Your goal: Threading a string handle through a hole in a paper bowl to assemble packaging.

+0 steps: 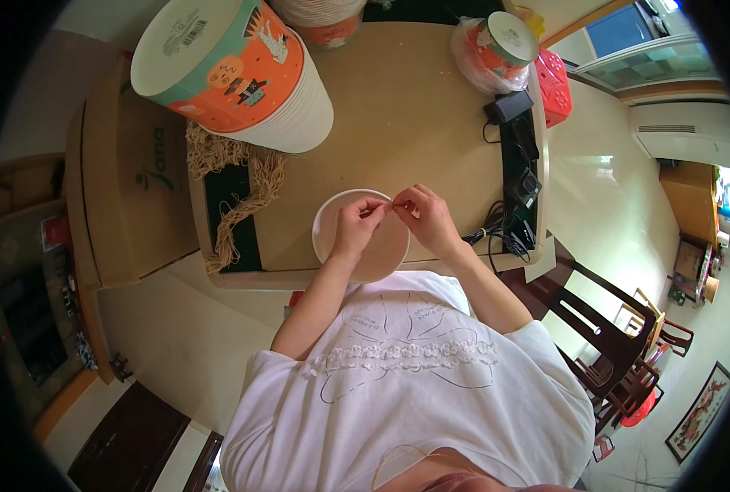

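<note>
Above a white paper tub (385,252) at the table's near edge, both my hands meet with fingertips almost touching. My left hand (358,225) is closed in a pinch over the tub's opening. My right hand (427,220) pinches in the same way at the tub's right rim. Something thin and dark seems to lie between the fingertips, too small to make out. Farther left stands a tall stack of nested paper tubs (242,82), bottoms up, the top one orange and teal. Beige twine strands (254,184) hang beside it over the table's left edge.
Power adapters (508,107) and black cables (500,234) lie along the brown table's (390,107) right side. A plastic-wrapped stack of small paper cups (504,49) stands at the far right. A cardboard box (131,180) is on the left, and a dark wooden chair (603,320) behind right.
</note>
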A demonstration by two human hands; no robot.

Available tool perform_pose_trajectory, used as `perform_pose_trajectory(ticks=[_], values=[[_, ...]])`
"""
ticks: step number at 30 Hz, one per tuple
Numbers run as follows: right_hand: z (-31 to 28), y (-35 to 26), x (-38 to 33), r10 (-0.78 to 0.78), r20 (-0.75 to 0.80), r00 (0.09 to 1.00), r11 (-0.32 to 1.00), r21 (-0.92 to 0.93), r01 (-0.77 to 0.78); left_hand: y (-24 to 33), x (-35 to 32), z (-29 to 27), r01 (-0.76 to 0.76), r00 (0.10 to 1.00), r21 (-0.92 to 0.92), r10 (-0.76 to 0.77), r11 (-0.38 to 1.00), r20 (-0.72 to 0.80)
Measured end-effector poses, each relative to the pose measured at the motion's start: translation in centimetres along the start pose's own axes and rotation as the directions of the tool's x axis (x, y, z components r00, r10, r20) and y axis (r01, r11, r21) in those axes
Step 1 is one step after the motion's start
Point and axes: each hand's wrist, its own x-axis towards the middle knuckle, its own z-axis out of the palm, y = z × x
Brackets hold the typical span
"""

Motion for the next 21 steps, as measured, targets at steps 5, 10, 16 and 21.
perform_pose_trajectory(ticks=[5, 10, 16, 21], values=[[0.0, -0.3, 0.0, 0.008, -0.032, 0.999, 1.000, 0.000, -0.008, 0.1, -0.1, 0.0, 0.012, 1.000, -0.045, -0.011, 0.999, 0.017], [0.1, -0.4, -0.3, 0.015, -0.029, 0.999, 1.000, -0.012, -0.015, 0.0, -0.1, 0.2, 0.000, 1.000, -0.029, -0.001, 1.000, -0.019], [0.6, -0.1, -0.5, -0.028, -0.055, 0.998, 0.999, -0.043, 0.026, -0.4, 0.0, 0.1, -0.051, 0.997, 0.071, 0.055, 0.996, -0.049], [0.9, 1.6, -0.3, 0.025, -0.062, 0.998, 0.991, 0.132, -0.017, -0.5, 0.2, 0.4, -0.063, 0.992, 0.090, 0.072, 0.994, -0.099]])
